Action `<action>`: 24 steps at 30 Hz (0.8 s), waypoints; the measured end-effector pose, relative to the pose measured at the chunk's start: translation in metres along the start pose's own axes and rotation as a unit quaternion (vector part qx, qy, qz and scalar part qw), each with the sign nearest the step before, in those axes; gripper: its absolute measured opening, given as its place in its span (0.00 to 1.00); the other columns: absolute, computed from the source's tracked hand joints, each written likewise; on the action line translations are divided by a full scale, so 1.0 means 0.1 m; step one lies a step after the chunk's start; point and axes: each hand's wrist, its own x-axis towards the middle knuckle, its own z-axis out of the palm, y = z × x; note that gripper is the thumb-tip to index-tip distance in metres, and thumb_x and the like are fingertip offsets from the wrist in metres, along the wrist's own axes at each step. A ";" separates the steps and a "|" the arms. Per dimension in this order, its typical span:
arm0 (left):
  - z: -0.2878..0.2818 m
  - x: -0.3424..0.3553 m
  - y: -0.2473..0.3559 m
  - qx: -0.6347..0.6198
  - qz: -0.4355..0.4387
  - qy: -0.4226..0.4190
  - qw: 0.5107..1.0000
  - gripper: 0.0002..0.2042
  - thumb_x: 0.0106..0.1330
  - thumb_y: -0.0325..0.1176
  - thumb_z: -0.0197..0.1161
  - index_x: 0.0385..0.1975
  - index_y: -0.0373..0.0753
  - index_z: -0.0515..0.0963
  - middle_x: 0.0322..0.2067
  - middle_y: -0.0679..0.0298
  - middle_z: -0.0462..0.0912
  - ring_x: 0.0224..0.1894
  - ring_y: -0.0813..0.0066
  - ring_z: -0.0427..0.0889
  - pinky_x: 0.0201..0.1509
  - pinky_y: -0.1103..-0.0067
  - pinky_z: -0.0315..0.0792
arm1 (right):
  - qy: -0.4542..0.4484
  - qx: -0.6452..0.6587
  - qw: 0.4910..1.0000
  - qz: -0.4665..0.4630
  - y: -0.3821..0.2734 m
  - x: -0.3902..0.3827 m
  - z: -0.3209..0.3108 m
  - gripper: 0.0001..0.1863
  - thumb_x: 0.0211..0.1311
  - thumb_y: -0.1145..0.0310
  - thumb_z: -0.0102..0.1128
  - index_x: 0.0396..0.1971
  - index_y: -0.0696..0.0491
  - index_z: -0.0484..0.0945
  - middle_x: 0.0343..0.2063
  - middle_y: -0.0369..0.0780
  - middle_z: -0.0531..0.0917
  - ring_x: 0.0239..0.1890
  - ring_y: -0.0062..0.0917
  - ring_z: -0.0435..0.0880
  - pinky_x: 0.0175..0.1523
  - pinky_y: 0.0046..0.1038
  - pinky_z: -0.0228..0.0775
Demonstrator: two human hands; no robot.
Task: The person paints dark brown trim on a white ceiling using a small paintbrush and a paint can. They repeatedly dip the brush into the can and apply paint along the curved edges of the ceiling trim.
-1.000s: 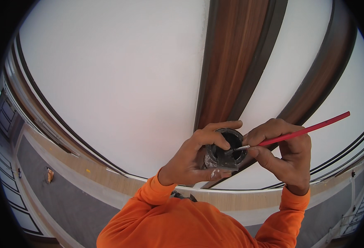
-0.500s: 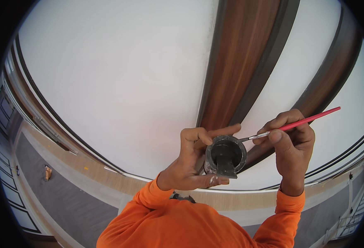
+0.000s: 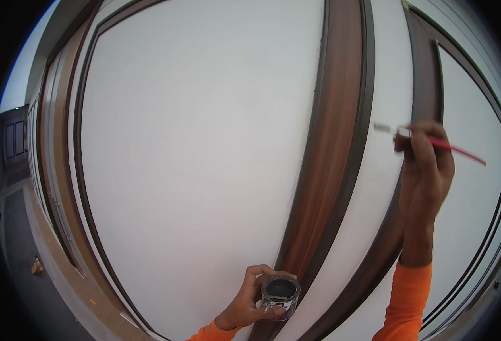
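Observation:
My left hand (image 3: 247,301) is wrapped round a small paint can (image 3: 280,291) low in the view. The can is open at the top, with dark paint inside and smears down its side. Raised at the right, my right hand (image 3: 429,162) grips a thin paintbrush (image 3: 461,152) with a red handle and a metal ferrule. The brush head points left, in front of a white strip between two brown wood-look bands; it is blurred, and I cannot tell whether it touches the wall. Nearest the can is the brown band (image 3: 341,113) with dark edges.
A large white wall panel (image 3: 205,142) framed by dark trim fills the left and middle. A second brown band (image 3: 427,85) runs behind my right hand. At the lower left lies grey floor (image 3: 20,227) with a small orange-brown object (image 3: 36,265) on it.
My right hand has lifted the brush away from the can's rim, up toward the wall. The can in my left hand now sits lower in view, and the view has tilted up.

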 end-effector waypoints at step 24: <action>-0.07 0.01 0.13 0.102 0.026 0.098 0.990 0.38 0.61 0.31 0.77 0.61 0.44 0.52 0.61 0.43 0.73 0.63 0.56 0.76 0.68 0.61 0.71 | 0.091 -0.167 0.969 -0.158 0.78 2.45 0.40 0.13 0.65 0.66 0.67 0.40 0.60 0.86 0.34 0.42 0.89 0.38 0.26 0.88 0.44 0.26 0.80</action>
